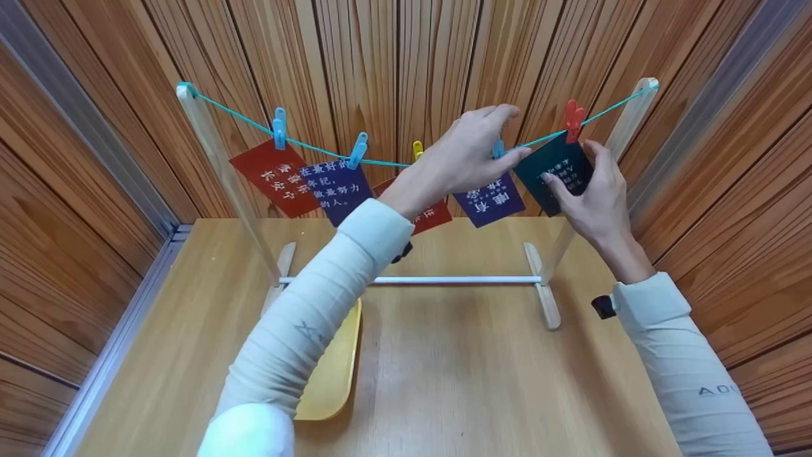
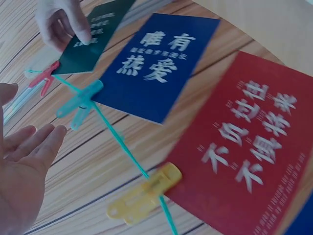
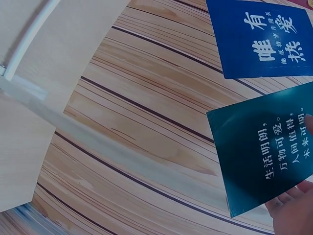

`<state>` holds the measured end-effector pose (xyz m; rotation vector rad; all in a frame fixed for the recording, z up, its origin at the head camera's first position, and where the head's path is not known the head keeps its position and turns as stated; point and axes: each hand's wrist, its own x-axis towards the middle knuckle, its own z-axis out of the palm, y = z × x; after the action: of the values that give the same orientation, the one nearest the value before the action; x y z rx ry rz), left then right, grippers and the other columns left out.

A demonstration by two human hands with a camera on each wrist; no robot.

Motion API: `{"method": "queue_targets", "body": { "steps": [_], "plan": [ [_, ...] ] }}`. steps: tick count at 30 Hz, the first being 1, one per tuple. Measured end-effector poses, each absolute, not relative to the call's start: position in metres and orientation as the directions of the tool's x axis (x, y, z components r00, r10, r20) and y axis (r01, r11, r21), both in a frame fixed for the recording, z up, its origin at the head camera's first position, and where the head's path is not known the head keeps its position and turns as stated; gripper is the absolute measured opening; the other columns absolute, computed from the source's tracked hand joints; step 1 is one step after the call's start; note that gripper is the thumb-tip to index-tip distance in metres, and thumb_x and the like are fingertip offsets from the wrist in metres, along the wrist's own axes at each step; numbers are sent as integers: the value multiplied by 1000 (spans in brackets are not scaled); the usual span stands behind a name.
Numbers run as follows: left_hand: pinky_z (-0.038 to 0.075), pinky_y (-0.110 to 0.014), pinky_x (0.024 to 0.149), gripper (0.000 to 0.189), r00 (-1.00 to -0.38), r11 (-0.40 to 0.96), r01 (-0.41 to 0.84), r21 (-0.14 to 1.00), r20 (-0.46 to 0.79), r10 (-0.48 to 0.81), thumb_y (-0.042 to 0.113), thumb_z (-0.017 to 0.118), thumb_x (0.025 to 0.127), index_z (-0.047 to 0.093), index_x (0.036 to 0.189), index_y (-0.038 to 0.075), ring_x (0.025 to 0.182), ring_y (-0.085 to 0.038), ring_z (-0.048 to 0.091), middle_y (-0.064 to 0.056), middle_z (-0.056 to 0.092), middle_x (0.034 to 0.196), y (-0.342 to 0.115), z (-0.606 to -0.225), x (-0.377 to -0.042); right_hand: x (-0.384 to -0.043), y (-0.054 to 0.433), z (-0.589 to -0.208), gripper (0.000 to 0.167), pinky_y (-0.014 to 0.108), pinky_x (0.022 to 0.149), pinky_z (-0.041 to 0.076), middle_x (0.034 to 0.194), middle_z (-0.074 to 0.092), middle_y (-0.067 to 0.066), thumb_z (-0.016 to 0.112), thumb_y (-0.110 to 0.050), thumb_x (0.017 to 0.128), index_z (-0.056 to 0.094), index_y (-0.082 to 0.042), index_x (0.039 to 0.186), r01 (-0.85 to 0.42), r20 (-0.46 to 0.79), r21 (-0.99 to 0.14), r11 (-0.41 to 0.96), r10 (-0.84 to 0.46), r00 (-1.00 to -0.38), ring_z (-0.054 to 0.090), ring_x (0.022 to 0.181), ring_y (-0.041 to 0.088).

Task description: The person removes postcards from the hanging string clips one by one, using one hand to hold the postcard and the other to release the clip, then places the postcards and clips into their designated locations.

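A dark green card (image 1: 550, 166) with white writing hangs from a red clothespin (image 1: 573, 120) at the right of a teal string (image 1: 236, 114). My right hand (image 1: 596, 202) holds this card by its edge, thumb on the printed face and fingers behind, as the right wrist view (image 3: 293, 210) shows. My left hand (image 1: 466, 149) is held just in front of the string, fingers loosely extended with nothing in them. Nearest to it in the left wrist view are a light blue clothespin (image 2: 80, 103) with a blue card (image 2: 156, 63) and a yellow clothespin (image 2: 146, 193) with a red card (image 2: 244, 142).
Another red card (image 1: 273, 178) and a blue card (image 1: 336, 190) hang from blue clothespins at the left. Wooden posts (image 1: 209, 133) carry the string, joined low down by a white rod (image 1: 457, 280). A yellow tray (image 1: 336, 374) lies partly under my left forearm. Wood-panelled walls stand close behind.
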<state>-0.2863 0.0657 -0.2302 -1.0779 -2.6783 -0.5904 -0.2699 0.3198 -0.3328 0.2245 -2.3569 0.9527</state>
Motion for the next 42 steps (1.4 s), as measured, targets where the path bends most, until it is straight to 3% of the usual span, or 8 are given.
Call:
{"method": "queue_targets", "body": {
  "steps": [4,12,23,27,30,34,39,42],
  "plan": [
    [38,-29,126,69,-723,674,691,261,274,634,50,49,108,32,164,14,156,-19,42,-6,42,168,82,-225,-292,-269,320,-332,78,62,124,39,155,48,24,75,-37,98,36,-3,157,-344,558,-591,730,62,-828,50,142,42],
    [42,-27,122,71,-739,697,674,246,243,628,48,50,108,28,165,11,154,-19,46,-8,40,169,101,-219,-304,-271,319,-329,79,60,124,40,155,50,22,72,-45,99,37,-5,157,-331,538,-608,722,68,-841,51,141,40],
    [51,-20,112,70,-723,673,691,264,253,643,48,51,108,33,162,7,139,-16,61,-10,52,159,128,-213,-309,-270,315,-328,72,58,122,42,154,52,19,62,-48,103,37,-7,156,-285,484,-664,691,107,-868,54,139,36],
    [57,-17,99,66,-743,664,667,338,238,626,44,53,108,37,160,7,112,-13,72,-8,66,136,138,-208,-312,-270,315,-330,68,58,121,44,150,56,18,60,-49,104,40,-7,154,-293,478,-679,673,102,-872,56,137,35],
    [59,-15,93,67,-781,658,616,433,223,584,43,56,107,36,162,9,91,-11,70,-6,69,120,143,-207,-314,-269,314,-330,64,58,118,47,146,59,18,57,-49,106,42,-7,152,-300,472,-685,663,91,-877,58,135,34],
    [58,-14,92,63,-822,637,545,545,197,534,43,58,106,43,159,11,90,-8,67,-4,70,122,148,-211,-316,-267,315,-330,61,57,118,48,145,61,16,54,-50,107,44,-9,151,-281,448,-701,656,97,-889,60,133,33],
    [56,-14,83,45,-832,596,515,616,192,521,45,58,106,59,138,12,90,-9,65,-1,65,107,154,-215,-316,-267,314,-331,56,57,118,47,146,60,15,51,-46,109,45,-9,151,-280,426,-716,639,84,-901,60,134,32],
    [54,-13,80,47,-831,576,512,637,199,519,44,57,106,58,141,12,89,-8,62,0,63,104,156,-215,-315,-269,312,-332,55,58,117,48,147,60,15,51,-44,109,45,-9,151,-289,421,-717,634,63,-905,59,134,33]
  ]
}}
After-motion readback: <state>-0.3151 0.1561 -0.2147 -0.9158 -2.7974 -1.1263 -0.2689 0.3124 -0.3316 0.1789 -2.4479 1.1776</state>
